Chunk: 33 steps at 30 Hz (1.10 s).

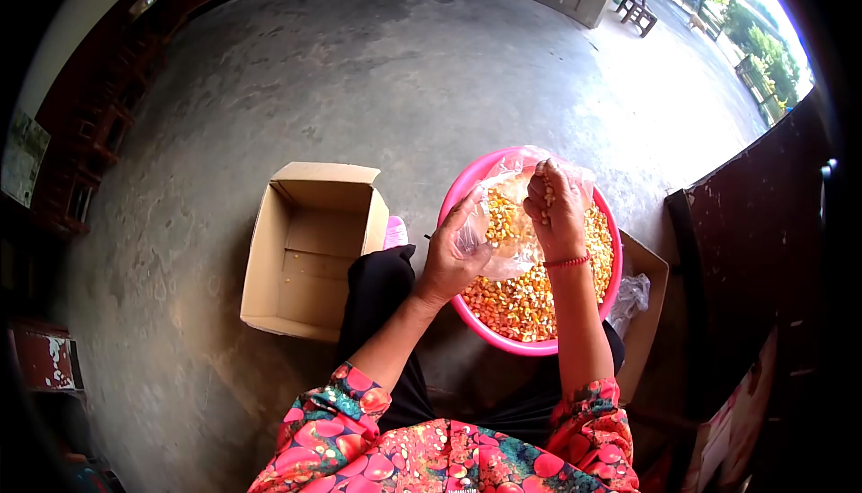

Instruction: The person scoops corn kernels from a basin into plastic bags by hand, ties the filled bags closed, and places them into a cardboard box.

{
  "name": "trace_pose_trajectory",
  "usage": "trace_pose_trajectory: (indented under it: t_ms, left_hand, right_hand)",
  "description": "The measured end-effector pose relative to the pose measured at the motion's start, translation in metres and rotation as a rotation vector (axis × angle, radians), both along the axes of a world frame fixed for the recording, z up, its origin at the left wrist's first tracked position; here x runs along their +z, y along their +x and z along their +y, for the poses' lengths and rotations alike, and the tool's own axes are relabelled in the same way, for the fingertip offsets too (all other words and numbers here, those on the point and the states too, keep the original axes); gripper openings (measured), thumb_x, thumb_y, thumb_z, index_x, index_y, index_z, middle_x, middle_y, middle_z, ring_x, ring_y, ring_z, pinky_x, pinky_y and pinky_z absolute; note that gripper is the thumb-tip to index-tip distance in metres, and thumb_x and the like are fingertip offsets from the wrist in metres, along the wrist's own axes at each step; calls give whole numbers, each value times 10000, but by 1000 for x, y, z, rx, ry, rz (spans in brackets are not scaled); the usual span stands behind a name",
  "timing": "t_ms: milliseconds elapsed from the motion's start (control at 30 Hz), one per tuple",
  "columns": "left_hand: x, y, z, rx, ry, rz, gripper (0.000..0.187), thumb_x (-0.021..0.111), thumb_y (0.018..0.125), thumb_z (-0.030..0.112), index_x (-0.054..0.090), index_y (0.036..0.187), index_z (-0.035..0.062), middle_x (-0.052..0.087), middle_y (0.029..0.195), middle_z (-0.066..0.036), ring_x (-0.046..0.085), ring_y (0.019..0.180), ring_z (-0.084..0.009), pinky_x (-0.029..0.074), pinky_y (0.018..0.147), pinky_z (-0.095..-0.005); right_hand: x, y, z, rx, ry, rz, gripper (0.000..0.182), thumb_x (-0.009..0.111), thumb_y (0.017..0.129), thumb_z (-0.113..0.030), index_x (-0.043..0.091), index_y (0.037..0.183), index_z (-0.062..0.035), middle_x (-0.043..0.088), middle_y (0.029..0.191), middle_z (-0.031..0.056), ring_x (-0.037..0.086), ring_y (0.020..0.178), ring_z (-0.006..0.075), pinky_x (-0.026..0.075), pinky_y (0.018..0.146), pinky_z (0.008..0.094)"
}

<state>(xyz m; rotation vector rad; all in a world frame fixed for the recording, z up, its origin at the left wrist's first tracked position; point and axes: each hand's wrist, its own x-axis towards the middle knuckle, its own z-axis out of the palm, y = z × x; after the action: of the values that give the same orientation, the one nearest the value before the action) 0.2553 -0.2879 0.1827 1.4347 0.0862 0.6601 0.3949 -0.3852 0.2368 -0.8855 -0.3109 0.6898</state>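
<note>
A pink basin (pixel 616 288) full of yellow-orange corn kernels (pixel 521 309) stands in front of me. Over the kernels is a clear plastic bag (pixel 510 262), its mouth spread near the basin's far side. My left hand (pixel 453 255) holds the bag's left edge between thumb and fingers. Above the bag's right part, my right hand (pixel 555 210) is closed in a fist around some corn kernels, a few of which show between the fingers. A red beaded bracelet circles the right wrist.
An open cardboard box (pixel 310 255) with a few small bits inside sits left of the basin. Right of it, another cardboard box (pixel 642 340) holds crumpled clear plastic (pixel 630 300). A chair (pixel 637 4) stands outside the doorway. Dark wooden furniture is at the right.
</note>
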Motion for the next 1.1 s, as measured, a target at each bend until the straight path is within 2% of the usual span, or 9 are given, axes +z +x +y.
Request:
trace_pose_trajectory:
  t_ms: [100, 167, 333, 467, 700, 767, 833, 900, 1100]
  left_hand:
    - [4, -4, 2, 2, -7, 4, 686, 503, 686, -58, 309, 1344, -48, 409, 1330, -130, 398, 1217, -176, 300, 1030, -298]
    - [6, -4, 2, 48, -43, -40, 660, 504, 661, -51, 381, 1309, -28, 461, 1287, -158, 421, 1214, -214, 303, 1031, -309]
    - [3, -2, 2, 28, -61, -45, 663, 503, 658, -50, 380, 1310, -27, 459, 1287, -157, 417, 1216, -208, 302, 1032, -310]
    - [1, -1, 1, 11, -53, -15, 673, 502, 654, -45, 373, 1314, -28, 453, 1289, -156, 414, 1218, -210, 298, 1035, -312]
    - [1, 0, -1, -19, -83, -16, 673, 494, 652, -48, 371, 1313, -30, 449, 1291, -162, 415, 1219, -215, 301, 1034, -315]
    - [1, 0, 0, 4, -49, -24, 668, 491, 653, -44, 374, 1310, -31, 448, 1293, -158, 415, 1216, -211, 303, 1032, -314]
    - [0, -1, 2, -18, -42, -15, 672, 481, 669, -52, 340, 1326, -40, 430, 1305, -142, 408, 1215, -196, 299, 1034, -311]
    - [1, -2, 4, -38, -34, -7, 677, 471, 686, -60, 307, 1343, -49, 413, 1318, -126, 401, 1215, -182, 295, 1037, -307]
    - [1, -1, 1, 32, -37, -37, 656, 498, 653, -38, 382, 1299, -43, 449, 1287, -156, 417, 1213, -213, 303, 1030, -311]
  right_hand:
    - [-23, 11, 8, -68, -89, 8, 141, 519, 877, -179, 535, 782, -76, 482, 627, -17, 423, 509, 60, 336, 423, 193]
    - [-29, 13, 14, -293, -254, 0, 113, 510, 855, -137, 560, 792, -58, 535, 656, 11, 486, 554, 86, 379, 457, 206]
    - [-42, 28, 8, -125, -288, -339, 127, 523, 807, -91, 610, 812, 2, 614, 782, 51, 561, 757, 112, 444, 738, 245]
    - [-38, 19, 5, -54, -285, -418, 119, 520, 788, -44, 615, 832, 14, 626, 847, 54, 582, 834, 136, 444, 801, 248]
    - [-37, 15, -4, 32, -536, -818, 126, 499, 785, 33, 606, 849, 18, 633, 850, 41, 590, 863, 120, 466, 766, 237]
    - [-27, 7, -14, 39, -480, -833, 117, 494, 826, 27, 599, 876, 12, 618, 816, 23, 576, 782, 94, 464, 696, 218]
    - [-2, -5, -29, 126, -454, -618, 132, 465, 862, 28, 590, 893, -4, 576, 809, 13, 528, 704, 63, 433, 626, 196]
    - [15, -12, -46, 53, -327, -539, 149, 448, 882, 24, 591, 912, -9, 566, 781, 2, 443, 560, 21, 354, 486, 164]
    - [-4, 29, -91, -488, -365, -550, 132, 458, 861, -27, 589, 842, -30, 540, 726, -18, 421, 578, 27, 332, 515, 175]
